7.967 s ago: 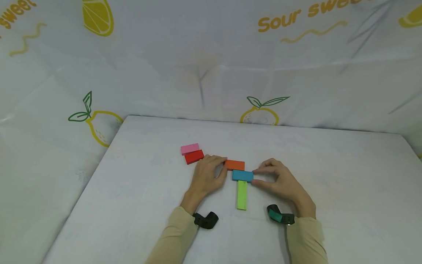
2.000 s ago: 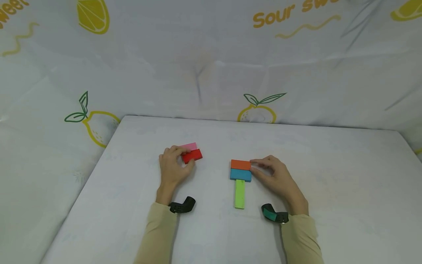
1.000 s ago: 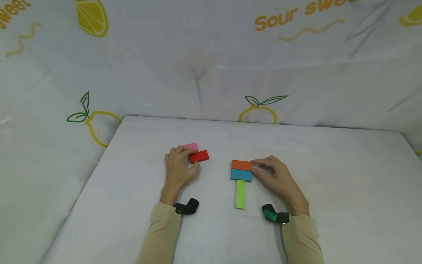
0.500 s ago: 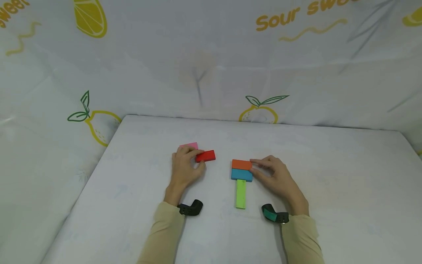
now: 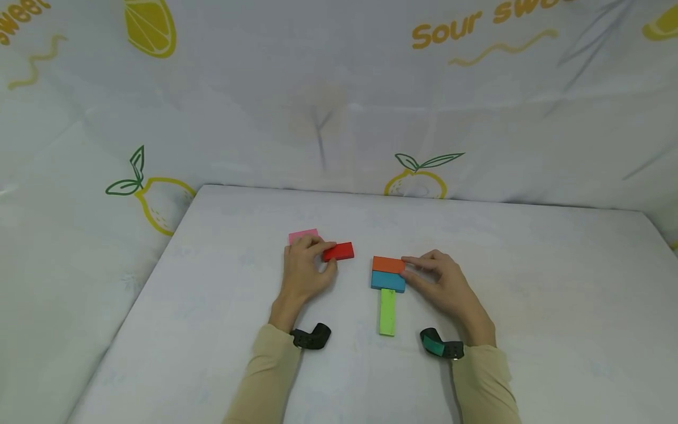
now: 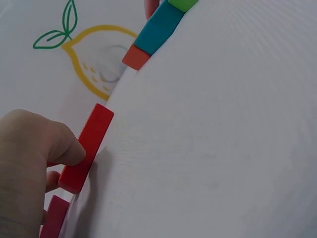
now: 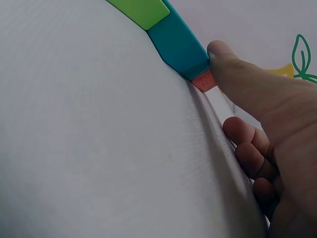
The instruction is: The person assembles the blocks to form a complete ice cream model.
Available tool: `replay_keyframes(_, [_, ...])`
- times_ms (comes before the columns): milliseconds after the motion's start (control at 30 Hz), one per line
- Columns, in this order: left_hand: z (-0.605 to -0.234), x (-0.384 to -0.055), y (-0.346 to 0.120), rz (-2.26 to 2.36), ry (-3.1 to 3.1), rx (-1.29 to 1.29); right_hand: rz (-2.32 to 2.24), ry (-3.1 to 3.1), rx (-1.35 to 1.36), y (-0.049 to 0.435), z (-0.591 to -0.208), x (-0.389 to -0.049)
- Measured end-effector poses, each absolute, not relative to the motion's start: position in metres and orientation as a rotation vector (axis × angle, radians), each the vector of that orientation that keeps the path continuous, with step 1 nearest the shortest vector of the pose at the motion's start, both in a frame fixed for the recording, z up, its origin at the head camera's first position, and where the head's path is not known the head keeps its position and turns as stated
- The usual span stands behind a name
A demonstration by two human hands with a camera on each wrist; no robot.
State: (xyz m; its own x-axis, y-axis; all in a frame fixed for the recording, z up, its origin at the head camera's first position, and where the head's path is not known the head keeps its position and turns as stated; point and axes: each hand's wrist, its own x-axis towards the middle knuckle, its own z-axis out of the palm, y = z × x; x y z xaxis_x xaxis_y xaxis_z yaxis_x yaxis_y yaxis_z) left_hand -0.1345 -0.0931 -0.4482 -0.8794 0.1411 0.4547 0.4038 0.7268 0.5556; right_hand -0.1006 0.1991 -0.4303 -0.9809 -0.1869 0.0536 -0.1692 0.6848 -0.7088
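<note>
In the head view my left hand (image 5: 307,271) pinches a red block (image 5: 341,251) between thumb and fingers at its left part. The left wrist view shows the thumb flat on the side of that red block (image 6: 89,148), its shadow on the table beside it. A pink block (image 5: 303,235) lies just behind the left hand, partly hidden by the fingers. My right hand (image 5: 436,280) holds the right end of an orange block (image 5: 388,264) with index finger and thumb. A blue block (image 5: 388,281) lies flush against its near side, and a green block (image 5: 387,312) extends from the blue one toward me.
The blocks lie on a white-covered table (image 5: 212,353). Behind it hangs a white cloth (image 5: 254,129) with lemon prints. Each wrist wears a black band, the left band (image 5: 312,337) and the right band (image 5: 442,344).
The orange block has shifted right into line with the blue one. My left hand has left it, taken hold of the red block and carried it rightward, away from the pink one. The right hand stays still lately.
</note>
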Motion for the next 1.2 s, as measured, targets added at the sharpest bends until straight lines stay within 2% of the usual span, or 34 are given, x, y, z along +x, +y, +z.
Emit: replay_keyframes(1200, [-0.447, -0.129, -0.068, -0.921, -2.668, -0.474, -1.191, 2.852, -0.282, 0.197, -0.43, -0.099])
